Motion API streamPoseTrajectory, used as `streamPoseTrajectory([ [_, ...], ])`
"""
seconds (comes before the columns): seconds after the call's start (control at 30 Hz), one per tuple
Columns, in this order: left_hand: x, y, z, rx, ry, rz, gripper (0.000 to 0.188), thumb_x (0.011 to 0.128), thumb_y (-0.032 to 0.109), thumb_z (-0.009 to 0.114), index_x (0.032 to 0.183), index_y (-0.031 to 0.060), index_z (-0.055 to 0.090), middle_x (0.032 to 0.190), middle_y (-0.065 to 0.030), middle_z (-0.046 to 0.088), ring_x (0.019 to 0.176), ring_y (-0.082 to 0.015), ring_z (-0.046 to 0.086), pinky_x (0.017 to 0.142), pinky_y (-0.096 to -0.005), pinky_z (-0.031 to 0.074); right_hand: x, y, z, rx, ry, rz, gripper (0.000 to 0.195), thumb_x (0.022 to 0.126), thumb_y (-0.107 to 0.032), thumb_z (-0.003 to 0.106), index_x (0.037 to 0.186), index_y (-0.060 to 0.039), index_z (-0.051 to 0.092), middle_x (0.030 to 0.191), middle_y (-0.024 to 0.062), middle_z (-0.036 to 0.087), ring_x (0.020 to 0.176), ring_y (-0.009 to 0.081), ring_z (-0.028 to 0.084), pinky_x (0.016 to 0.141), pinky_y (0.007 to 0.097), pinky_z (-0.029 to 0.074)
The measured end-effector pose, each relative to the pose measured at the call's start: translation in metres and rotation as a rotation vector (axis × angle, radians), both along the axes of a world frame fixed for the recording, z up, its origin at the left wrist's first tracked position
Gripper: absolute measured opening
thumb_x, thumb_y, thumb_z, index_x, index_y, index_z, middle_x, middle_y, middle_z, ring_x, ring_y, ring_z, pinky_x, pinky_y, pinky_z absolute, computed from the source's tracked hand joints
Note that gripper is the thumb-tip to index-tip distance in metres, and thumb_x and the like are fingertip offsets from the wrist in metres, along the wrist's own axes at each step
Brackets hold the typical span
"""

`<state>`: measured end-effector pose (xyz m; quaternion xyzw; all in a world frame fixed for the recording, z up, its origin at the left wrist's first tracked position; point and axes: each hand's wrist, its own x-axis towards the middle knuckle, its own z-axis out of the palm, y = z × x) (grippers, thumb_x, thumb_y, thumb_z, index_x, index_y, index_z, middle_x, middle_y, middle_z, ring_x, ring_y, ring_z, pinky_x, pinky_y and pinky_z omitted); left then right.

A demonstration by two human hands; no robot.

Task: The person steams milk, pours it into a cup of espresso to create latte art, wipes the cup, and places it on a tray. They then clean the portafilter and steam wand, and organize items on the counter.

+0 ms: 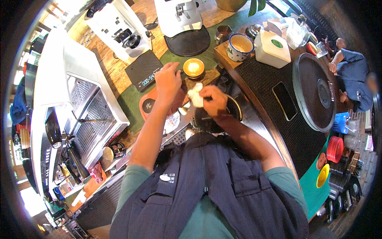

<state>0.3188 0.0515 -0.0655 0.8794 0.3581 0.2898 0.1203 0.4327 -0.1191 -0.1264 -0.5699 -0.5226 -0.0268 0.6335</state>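
My right hand (214, 100) pinches a crumpled white tissue (196, 95) in front of my chest. Just beyond it stands a cup of coffee with pale latte art (194, 68) on the wooden counter. My left hand (168, 78) is raised beside the cup, fingers bent; whether it touches the cup or holds something small is unclear. Left of that hand lies a black digital scale (143, 70) with a lit display. Under my left forearm is a reddish-brown tamping mat (148, 97), partly hidden. A dark round container (206, 119) with a metal rim sits below my right hand.
An espresso machine (116, 110) fills the left side. Two white grinders (125, 33) (179, 18) stand at the back. On the right are an enamel mug (238, 49), a tissue box (272, 49), a phone (284, 101) and a round tray (310, 89). Another person (353, 71) is at far right.
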Motion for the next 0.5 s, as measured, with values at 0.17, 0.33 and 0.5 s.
streamPoseTrajectory([
  [0.17,-0.034,-0.065,0.008,-0.51,-0.226,-0.169,0.041,0.095,0.027,0.073,0.128,0.0028,0.069,0.113,-0.0169,0.072,0.094,-0.0258,0.07,0.081,-0.0392,0.055,-0.019,-0.018,0.003,-0.204,0.411,0.114,0.024,0.083,0.001,0.085,0.099,0.0013,0.067,0.099,0.0083,0.072,0.092,0.0154,0.069,0.085,0.0315,0.058],
  [0.33,-0.046,-0.098,-0.021,-0.673,-0.254,-0.14,0.027,0.099,0.015,0.063,0.123,0.0035,0.072,0.108,-0.0175,0.074,0.094,-0.0268,0.072,0.084,-0.038,0.055,-0.006,-0.015,0.005,-0.4,0.646,0.384,0.024,0.086,0.0,0.08,0.107,0.0017,0.067,0.106,0.0071,0.072,0.099,0.0149,0.07,0.092,0.0306,0.058],
  [0.5,-0.074,-0.097,-0.029,-0.84,-0.174,-0.075,0.024,0.099,0.011,0.06,0.119,0.0028,0.072,0.097,-0.0129,0.074,0.088,-0.021,0.07,0.079,-0.0351,0.054,0.036,0.018,-0.015,-0.341,0.601,0.153,0.076,0.076,-0.003,0.089,0.142,0.0009,0.051,0.136,0.0152,0.063,0.123,0.0202,0.064,0.106,0.036,0.053],
])
